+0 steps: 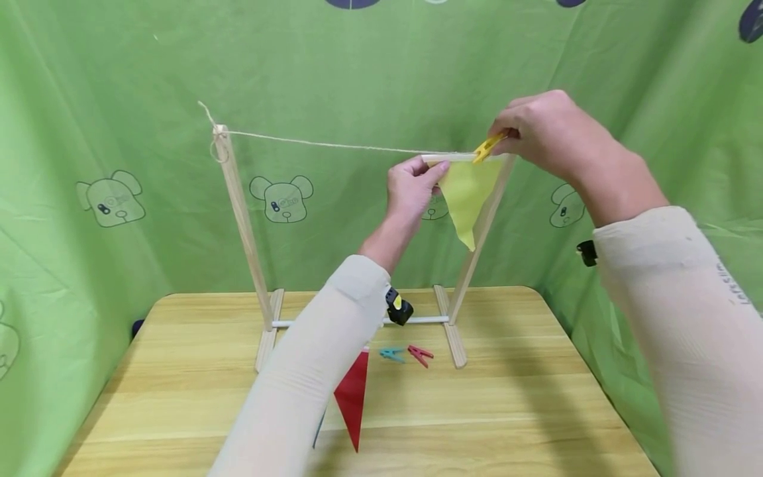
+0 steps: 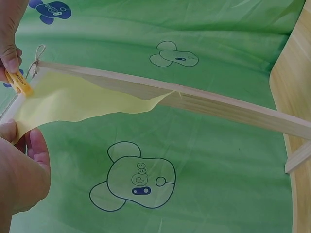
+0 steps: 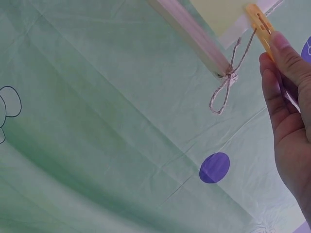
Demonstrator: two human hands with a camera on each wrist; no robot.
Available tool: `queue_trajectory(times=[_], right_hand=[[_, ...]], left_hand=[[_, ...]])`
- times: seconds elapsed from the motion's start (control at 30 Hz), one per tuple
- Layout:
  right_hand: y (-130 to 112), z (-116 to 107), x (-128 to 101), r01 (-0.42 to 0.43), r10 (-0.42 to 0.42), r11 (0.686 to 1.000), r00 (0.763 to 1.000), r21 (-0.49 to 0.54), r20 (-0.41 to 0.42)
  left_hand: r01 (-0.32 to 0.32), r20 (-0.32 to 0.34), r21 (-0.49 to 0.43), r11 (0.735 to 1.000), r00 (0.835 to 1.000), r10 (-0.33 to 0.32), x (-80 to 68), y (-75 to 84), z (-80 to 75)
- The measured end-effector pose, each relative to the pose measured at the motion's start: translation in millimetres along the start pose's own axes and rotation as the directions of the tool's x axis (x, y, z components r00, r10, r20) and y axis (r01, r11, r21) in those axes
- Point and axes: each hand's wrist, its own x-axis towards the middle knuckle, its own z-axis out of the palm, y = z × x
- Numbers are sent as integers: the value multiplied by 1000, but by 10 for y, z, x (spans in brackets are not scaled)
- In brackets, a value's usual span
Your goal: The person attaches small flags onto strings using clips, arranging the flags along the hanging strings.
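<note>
The right hand (image 1: pixel 545 132) pinched a yellow clothespin (image 1: pixel 487 148) at the upper right of the frame, its tip on the top edge of a yellow flag (image 1: pixel 467 192). The left hand (image 1: pixel 411 185) pinched that flag's left corner against the string (image 1: pixel 334 144), just beside the clothespin. The string ran between two wooden posts (image 1: pixel 238 212). Lower down, a red flag (image 1: pixel 353 397), a blue clothespin (image 1: pixel 391 354) and a red clothespin (image 1: pixel 420 354) lay on the bench (image 1: pixel 536 411).

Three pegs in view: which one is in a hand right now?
The yellow peg, pinched by the right hand at the yellow flag's top edge. The blue peg and red peg lie on the table.
</note>
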Motion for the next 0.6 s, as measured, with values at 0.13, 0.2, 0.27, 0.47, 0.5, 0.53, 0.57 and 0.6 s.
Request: queue_trajectory(times=[0.13, 0.2, 0.27, 0.47, 0.5, 0.53, 0.57, 0.6], right_hand=[[1, 17, 5, 20, -20, 1000, 1000, -5, -12], [1, 22, 9, 26, -26, 1000, 1000, -7, -12], [2, 26, 11, 31, -32, 999, 999, -8, -10], [-4, 37, 15, 32, -32, 999, 999, -9, 1], [-7, 39, 17, 31, -31, 999, 1000, -9, 4], [-8, 41, 18, 30, -30, 1000, 1000, -9, 6], [-9, 41, 18, 28, -27, 1000, 1000, -9, 10], [-11, 42, 20, 25, -25, 1000, 1000, -8, 12]], left_hand=[[-4, 2, -1, 1000, 1000, 4, -1, 8, -2], [-4, 0, -2, 1000, 1000, 4, 2, 14, -2], [-5, 0, -7, 1000, 1000, 5, 5, 16, 0], [-5, -7, -17, 1000, 1000, 5, 6, 15, 2], [-4, -8, -18, 1000, 1000, 3, 5, 15, 0], [-1, -10, -18, 1000, 1000, 1, 4, 17, 0], [1, -12, -17, 1000, 1000, -1, 5, 18, 0], [5, -12, -14, 1000, 1000, -5, 4, 20, 0]])
